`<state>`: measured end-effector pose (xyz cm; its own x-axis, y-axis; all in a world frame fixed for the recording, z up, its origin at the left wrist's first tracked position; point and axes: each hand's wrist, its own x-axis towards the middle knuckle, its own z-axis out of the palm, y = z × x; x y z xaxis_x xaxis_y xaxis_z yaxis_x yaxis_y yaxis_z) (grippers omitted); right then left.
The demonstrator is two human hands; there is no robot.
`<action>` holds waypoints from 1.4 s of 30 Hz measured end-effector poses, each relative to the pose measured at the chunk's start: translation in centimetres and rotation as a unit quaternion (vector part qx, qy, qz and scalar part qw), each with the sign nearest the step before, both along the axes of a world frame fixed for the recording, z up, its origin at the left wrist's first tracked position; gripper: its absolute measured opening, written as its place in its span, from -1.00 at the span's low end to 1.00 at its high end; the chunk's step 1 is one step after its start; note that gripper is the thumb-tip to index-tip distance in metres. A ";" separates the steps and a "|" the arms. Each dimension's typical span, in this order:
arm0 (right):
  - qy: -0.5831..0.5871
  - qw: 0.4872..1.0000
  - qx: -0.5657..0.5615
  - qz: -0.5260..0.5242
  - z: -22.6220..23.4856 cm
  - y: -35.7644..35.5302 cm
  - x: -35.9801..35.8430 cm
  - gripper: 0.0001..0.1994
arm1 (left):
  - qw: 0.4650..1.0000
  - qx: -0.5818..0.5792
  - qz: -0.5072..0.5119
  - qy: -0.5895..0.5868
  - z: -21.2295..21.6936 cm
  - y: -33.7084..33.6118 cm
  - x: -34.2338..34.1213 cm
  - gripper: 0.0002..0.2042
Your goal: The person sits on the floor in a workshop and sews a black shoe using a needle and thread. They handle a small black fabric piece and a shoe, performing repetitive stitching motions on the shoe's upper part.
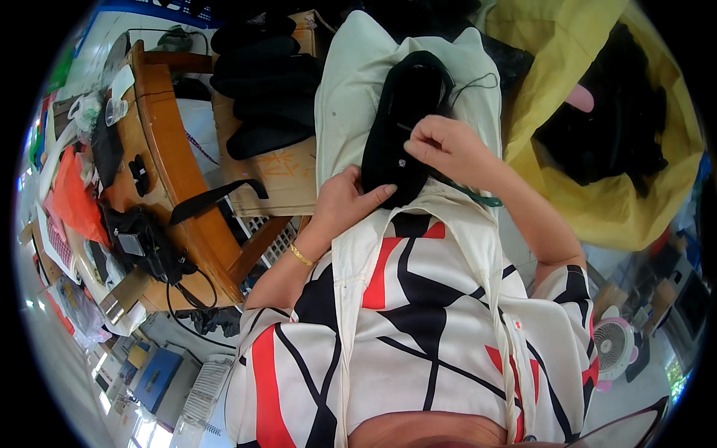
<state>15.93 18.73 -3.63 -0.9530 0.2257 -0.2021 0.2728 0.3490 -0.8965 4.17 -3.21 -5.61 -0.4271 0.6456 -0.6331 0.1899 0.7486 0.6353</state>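
Note:
A black shoe upper [407, 112] lies on my lap over a pale apron [351, 89]. My left hand [345, 200] holds its near end, thumb pressed against the black fabric. My right hand [447, 149] is pinched at the shoe's right side, fingers closed on what looks like a needle or thread. A thin dark thread [478, 82] loops from the shoe's top toward the right.
A cardboard box [269, 168] stacked with black shoe uppers stands to my left. Further left a wooden bench [168, 157] carries a black bag [142, 243] and small items. A yellow sack [597, 187] with black pieces sits at my right. A small pink fan [614, 345] stands on the floor.

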 end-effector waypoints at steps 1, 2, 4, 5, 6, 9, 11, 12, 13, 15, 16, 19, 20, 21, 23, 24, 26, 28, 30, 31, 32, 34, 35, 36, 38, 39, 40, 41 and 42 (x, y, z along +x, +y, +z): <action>-0.043 0.998 -0.035 0.033 1.0 0.6 0.3 -0.79 | 0.999 0.023 0.020 -0.011 -0.7 -0.4 0.1 -0.56; -0.087 0.992 -0.067 0.066 2.0 1.3 0.6 -0.78 | 0.998 0.048 0.041 -0.021 -0.9 -0.3 -0.1 -0.58; -0.091 0.985 -0.054 0.134 3.7 2.9 1.9 -0.75 | 0.987 0.136 0.088 -0.012 -0.2 -0.1 -0.1 -0.60; -0.096 0.980 -0.048 0.166 4.5 3.6 2.6 -0.74 | 0.977 0.181 0.113 -0.008 0.1 0.0 -0.1 -0.62; -0.102 0.974 -0.042 0.197 5.5 4.4 3.4 -0.74 | 0.960 0.229 0.155 -0.035 0.1 0.2 -0.3 -0.65; -0.117 0.973 -0.013 0.199 8.3 6.7 5.5 -0.74 | 0.890 0.369 0.245 -0.107 -0.3 0.5 -2.7 -0.63; -0.086 0.983 -0.004 0.162 9.7 8.3 7.0 -0.76 | 0.856 0.406 0.306 -0.091 3.0 2.4 -5.0 -0.70; -0.080 0.989 -0.004 0.128 10.7 8.9 7.4 -0.77 | 0.836 0.426 0.333 -0.092 4.2 3.4 -6.6 -0.71; -0.075 0.993 -0.005 0.091 11.2 9.3 8.3 -0.78 | 0.842 0.434 0.309 -0.080 4.1 4.0 -8.6 -0.73; -0.104 0.993 -0.058 0.008 11.5 10.7 10.0 -0.79 | 0.843 0.439 0.298 -0.088 5.0 5.6 -11.7 -0.76; -0.117 0.989 -0.084 -0.035 11.5 11.3 10.7 -0.79 | 0.858 0.428 0.270 -0.089 5.2 6.6 -12.9 -0.76; -0.119 0.989 0.052 -0.077 9.8 12.4 12.1 -0.82 | 0.906 0.364 0.187 -0.110 5.0 9.3 -14.3 -0.73; -0.123 0.980 0.137 -0.075 8.8 12.6 12.2 -0.83 | 0.924 0.342 0.128 -0.113 3.2 10.1 -14.2 -0.68; -0.152 0.959 0.234 -0.057 7.9 12.7 12.0 -0.82 | 0.945 0.312 0.072 -0.065 1.5 10.8 -13.9 -0.67; -0.164 0.910 0.376 -0.063 2.2 12.3 13.0 -0.81 | 0.948 0.301 -0.011 0.106 -1.5 11.6 -12.5 -0.65; -0.166 0.879 0.443 -0.063 0.5 12.5 13.2 -0.80 | 0.920 0.316 -0.034 0.231 -2.6 11.6 -12.0 -0.65; -0.138 0.911 0.377 -0.091 0.6 10.9 10.9 -0.82 | 0.894 0.320 -0.015 0.314 -2.1 11.6 -11.8 -0.68; -0.099 0.939 0.306 -0.120 0.8 9.2 7.9 -0.83 | 0.922 0.261 -0.002 0.287 0.3 10.6 -11.3 -0.67; -0.040 0.963 0.222 -0.145 0.3 8.0 4.6 -0.83 | 0.936 0.236 -0.033 0.257 0.9 9.4 -10.1 -0.64; -0.006 0.972 0.176 -0.156 0.1 7.2 2.8 -0.81 | 0.941 0.223 -0.056 0.249 1.5 8.8 -9.4 -0.64; 0.011 0.978 0.148 -0.149 0.1 6.3 1.0 -0.80 | 0.944 0.211 -0.079 0.243 1.8 8.6 -9.1 -0.63; 0.045 0.984 0.125 -0.119 0.2 4.3 -2.4 -0.75 | 0.939 0.223 -0.076 0.249 1.7 8.1 -8.7 -0.67; 0.061 0.984 0.133 -0.098 0.2 3.5 -3.9 -0.72 | 0.941 0.223 -0.076 0.242 1.5 8.0 -8.7 -0.68; 0.066 0.988 0.112 -0.088 -0.3 2.9 -5.0 -0.70 | 0.943 0.223 -0.077 0.235 1.3 7.9 -8.6 -0.68; 0.075 0.992 0.073 -0.065 -1.2 1.9 -6.5 -0.66 | 0.950 0.210 -0.070 0.218 1.4 8.0 -8.5 -0.70; 0.074 0.990 0.113 -0.043 -1.2 1.6 -6.7 -0.70 | 0.954 0.204 -0.067 0.209 1.4 8.0 -8.4 -0.70; 0.076 0.991 0.108 -0.032 -1.4 1.5 -6.8 -0.72 | 0.959 0.200 -0.059 0.190 1.3 7.9 -8.3 -0.71; 0.077 0.991 0.104 -0.022 -1.6 1.4 -6.8 -0.74 | 0.964 0.196 -0.051 0.170 1.2 7.8 -8.1 -0.72; 0.079 0.992 0.099 -0.012 -1.9 1.3 -6.7 -0.75 | 0.969 0.193 -0.043 0.151 1.1 7.6 -8.0 -0.73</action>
<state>9.22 20.05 -5.50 -0.9631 0.2690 -0.0011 0.1454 0.5173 -0.8434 -3.84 4.37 -4.54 -0.4888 0.8507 -0.1932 0.4616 0.4401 0.7702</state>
